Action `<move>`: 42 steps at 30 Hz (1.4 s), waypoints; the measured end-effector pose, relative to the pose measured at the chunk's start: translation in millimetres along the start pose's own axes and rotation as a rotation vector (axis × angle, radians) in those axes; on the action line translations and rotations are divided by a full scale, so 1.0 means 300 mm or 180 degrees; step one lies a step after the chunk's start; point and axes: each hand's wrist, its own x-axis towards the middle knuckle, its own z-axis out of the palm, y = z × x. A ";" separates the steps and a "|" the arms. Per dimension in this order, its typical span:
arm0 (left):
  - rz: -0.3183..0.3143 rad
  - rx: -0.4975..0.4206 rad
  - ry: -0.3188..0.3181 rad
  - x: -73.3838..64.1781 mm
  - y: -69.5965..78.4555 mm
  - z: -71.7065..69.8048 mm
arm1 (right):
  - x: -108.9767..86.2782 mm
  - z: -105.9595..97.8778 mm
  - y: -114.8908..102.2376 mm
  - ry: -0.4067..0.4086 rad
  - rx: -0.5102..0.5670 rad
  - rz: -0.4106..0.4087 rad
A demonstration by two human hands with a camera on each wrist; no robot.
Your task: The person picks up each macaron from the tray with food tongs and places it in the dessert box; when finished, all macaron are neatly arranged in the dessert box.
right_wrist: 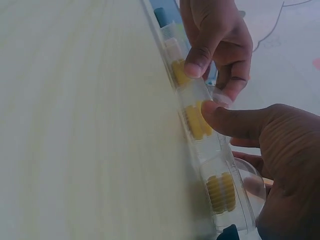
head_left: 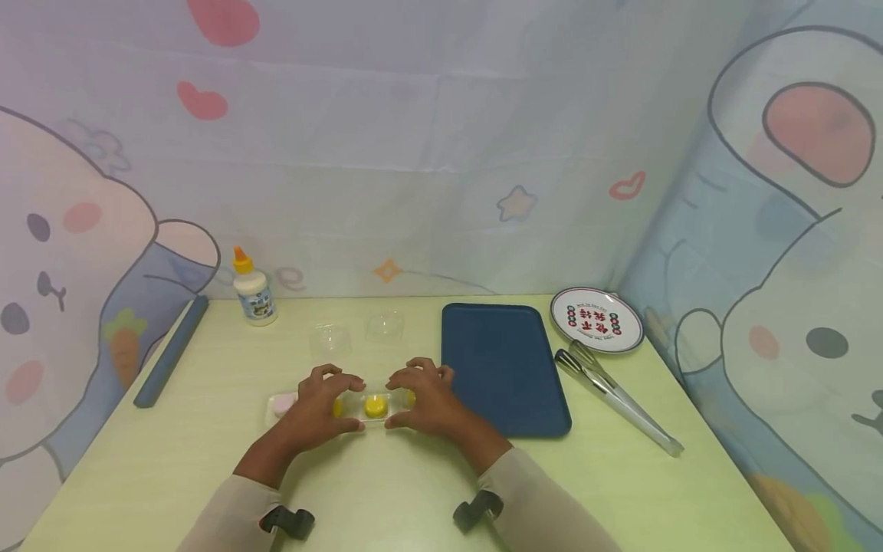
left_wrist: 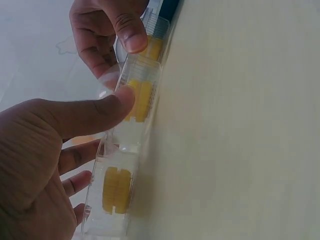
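We saw the clear boxes point(head_left: 375, 419) with yellow cakes point(head_left: 375, 405) left of the blue tray point(head_left: 507, 368). Our left hand point(head_left: 320, 406) and right hand point(head_left: 429, 402) pinched their edges between thumb and fingers. Squeezing too hard could have bent the boxes and tipped the cakes out

From the yellow disc point(head_left: 375, 406) on the pale yellow-green table point(head_left: 386, 491), a pale pink piece point(head_left: 281, 404) shows at nine o'clock, a plain navy tray point(head_left: 507, 368) toward three.
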 end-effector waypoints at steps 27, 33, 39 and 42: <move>-0.0340 0.0296 -0.0036 0.071 -0.052 -0.132 | 0.043 -0.038 0.012 -0.0124 -0.0005 0.0086; -0.0590 0.0375 -0.0068 0.105 -0.097 -0.188 | 0.092 -0.056 0.010 -0.0189 0.0006 0.0200; -0.0786 0.0262 -0.0140 0.127 -0.140 -0.221 | 0.160 -0.072 0.008 -0.0241 0.0101 0.0285; -0.0821 0.0260 -0.0160 0.139 -0.165 -0.228 | 0.194 -0.073 0.006 -0.0308 0.0128 0.0329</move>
